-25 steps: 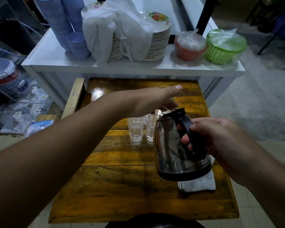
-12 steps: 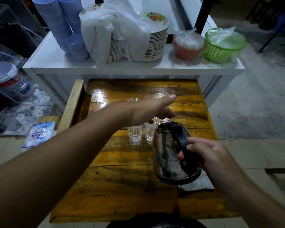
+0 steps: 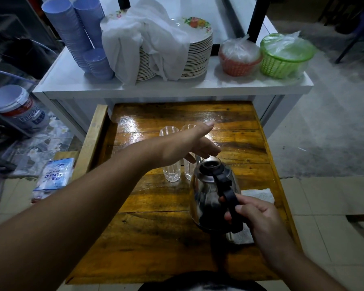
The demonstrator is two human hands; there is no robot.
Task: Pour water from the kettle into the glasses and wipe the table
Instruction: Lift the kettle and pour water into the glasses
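Note:
A steel kettle (image 3: 204, 198) with a black handle stands at the right of the wooden table (image 3: 156, 248). My right hand (image 3: 256, 215) grips its handle from the near side. My left hand (image 3: 189, 143) reaches across above the kettle's top, fingers spread, holding nothing I can make out. Several clear glasses (image 3: 171, 171) stand in a cluster just left of and behind the kettle, partly hidden by my left hand. A grey-white cloth (image 3: 259, 195) lies on the table under and right of the kettle.
A white shelf (image 3: 177, 89) behind the table carries stacked blue cups (image 3: 80, 34), stacked plates (image 3: 200, 53) under a white cloth, an orange basket (image 3: 239, 57) and a green basket (image 3: 284, 57). A wet glare patch lies on the far table. A bucket (image 3: 17, 108) stands at the left.
The kettle has come down from a raised, tilted hold to stand on the table by the cloth. My left hand stays stretched over its top.

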